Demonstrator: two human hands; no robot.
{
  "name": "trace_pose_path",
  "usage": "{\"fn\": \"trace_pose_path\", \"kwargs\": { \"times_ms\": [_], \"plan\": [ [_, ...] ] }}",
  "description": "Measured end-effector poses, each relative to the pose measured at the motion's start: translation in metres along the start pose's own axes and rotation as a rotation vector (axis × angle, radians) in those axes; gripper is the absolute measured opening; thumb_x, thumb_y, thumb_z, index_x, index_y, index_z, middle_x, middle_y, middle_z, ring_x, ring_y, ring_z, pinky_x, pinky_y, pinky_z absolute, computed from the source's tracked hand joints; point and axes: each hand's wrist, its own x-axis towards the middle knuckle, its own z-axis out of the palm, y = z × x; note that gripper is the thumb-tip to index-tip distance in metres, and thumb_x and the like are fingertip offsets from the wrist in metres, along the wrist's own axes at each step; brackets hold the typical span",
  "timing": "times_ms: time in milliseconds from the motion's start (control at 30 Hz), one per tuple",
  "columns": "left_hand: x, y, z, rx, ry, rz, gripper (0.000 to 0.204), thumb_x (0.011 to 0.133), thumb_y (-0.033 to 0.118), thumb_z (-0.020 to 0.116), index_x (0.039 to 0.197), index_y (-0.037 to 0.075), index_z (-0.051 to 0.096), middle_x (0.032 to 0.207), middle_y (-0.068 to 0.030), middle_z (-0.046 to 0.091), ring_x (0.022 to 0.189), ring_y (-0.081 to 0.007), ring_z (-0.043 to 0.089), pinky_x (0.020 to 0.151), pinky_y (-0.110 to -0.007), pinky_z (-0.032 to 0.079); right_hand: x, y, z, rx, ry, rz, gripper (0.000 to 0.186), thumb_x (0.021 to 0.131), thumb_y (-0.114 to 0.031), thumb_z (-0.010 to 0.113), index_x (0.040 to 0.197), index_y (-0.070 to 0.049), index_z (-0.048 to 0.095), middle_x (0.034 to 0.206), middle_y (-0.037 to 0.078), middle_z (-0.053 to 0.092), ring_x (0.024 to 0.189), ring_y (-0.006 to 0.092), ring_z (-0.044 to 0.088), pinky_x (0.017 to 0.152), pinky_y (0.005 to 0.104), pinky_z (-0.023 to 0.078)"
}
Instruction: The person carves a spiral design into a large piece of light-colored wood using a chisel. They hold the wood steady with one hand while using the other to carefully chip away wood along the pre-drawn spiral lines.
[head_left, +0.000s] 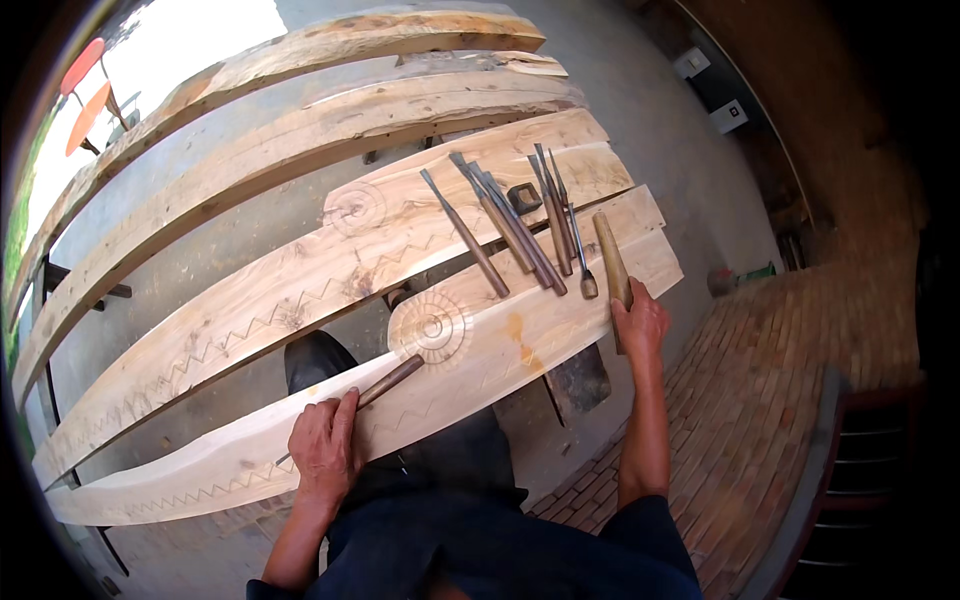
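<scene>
While my neighbour's left hand [326, 440] grips the chisel [392, 382], right hand [642, 318] clutching the club [609, 250], one slip could gouge that plank [455, 378].

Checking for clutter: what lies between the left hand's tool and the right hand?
In the head view, from the left-hand tool to the right hand: just the near board, with part of its ringed rosette and an orange stain.

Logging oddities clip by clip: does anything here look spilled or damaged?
An orange-yellow patch on the nearest plank, right of the carved rosette, looks odd against the pale surface. Spill or natural colouring, I cannot tell.
</scene>
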Motion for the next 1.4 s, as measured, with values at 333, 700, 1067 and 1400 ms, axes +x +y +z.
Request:
{"fn": "trace_pose_path", "kwargs": {
  "times_ms": [333,700,1067,1400],
  "plan": [
    [-0.010,-0.004,0.013,0.006,-0.015,-0.001,0.058,0.078,0.001,0.074,0.137,0.003,0.072,0.107,-0.0141,0.070,0.087,-0.0313,0.065,0.076,-0.043,0.053,0.086,0.018,0.014,-0.018,0.181,-0.058,0.049,0.091,-0.021,0.083,0.137,-0.009,0.071,0.129,0.012,0.077,0.122,0.0357,0.072,0.102,0.0508,0.057],
    [-0.010,-0.007,0.015,0.020,0.005,-0.025,0.058,0.076,0.001,0.074,0.134,0.003,0.073,0.111,-0.0151,0.072,0.089,-0.0321,0.066,0.077,-0.043,0.054,0.150,-0.130,0.045,0.298,0.046,-0.345,0.045,0.094,-0.024,0.077,0.136,-0.010,0.074,0.138,0.011,0.072,0.133,0.0331,0.064,0.112,0.0467,0.052],
    [-0.004,-0.005,0.012,-0.007,-0.016,-0.026,0.054,0.079,0.001,0.074,0.132,0.002,0.074,0.108,-0.0150,0.072,0.086,-0.0328,0.066,0.076,-0.044,0.054,0.155,-0.100,0.069,0.436,0.088,-0.483,0.043,0.099,-0.014,0.065,0.141,-0.004,0.067,0.135,0.013,0.068,0.119,0.0383,0.070,0.101,0.0470,0.057],
    [-0.004,-0.005,0.016,-0.016,0.001,-0.030,0.052,0.079,0.001,0.074,0.131,0.003,0.074,0.108,-0.0150,0.072,0.087,-0.0328,0.066,0.076,-0.044,0.055,0.169,-0.077,0.074,0.397,0.141,-0.517,0.046,0.097,-0.013,0.069,0.142,-0.005,0.068,0.139,0.012,0.069,0.128,0.0358,0.067,0.108,0.0443,0.055]
  ]
}}
